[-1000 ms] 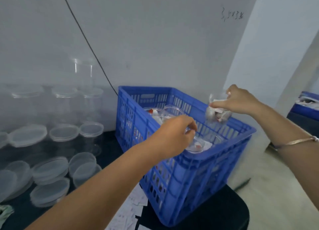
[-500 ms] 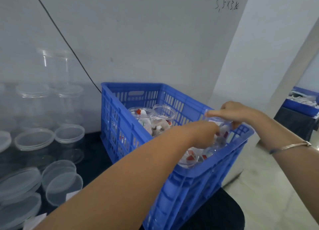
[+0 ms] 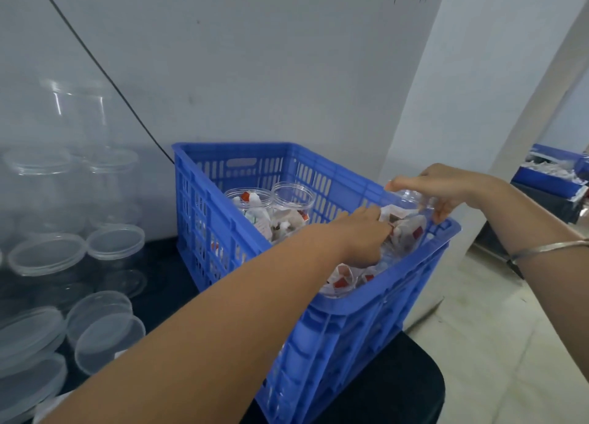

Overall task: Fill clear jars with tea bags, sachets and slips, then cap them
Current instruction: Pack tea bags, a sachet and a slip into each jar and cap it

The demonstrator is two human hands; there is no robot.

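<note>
The support is a black tabletop (image 3: pixel 398 391) set against a white wall (image 3: pixel 255 73), with a rounded near-right corner. A blue slotted plastic crate (image 3: pixel 344 334) stands directly on its right part. Left of the crate, capped clear jars (image 3: pixel 116 248) stand in rows on the surface, with further jars stacked on top of them. Nearer the viewer, loose clear lids (image 3: pixel 105 337) lie in overlapping piles on the tabletop.

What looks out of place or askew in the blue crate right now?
Nothing looks spilled or broken. The one thing askew is the filled jar at the right wall of the blue crate. It seems to lean, gripped by the right hand, while the left hand reaches in beside it. The two back jars stand upright.
</note>
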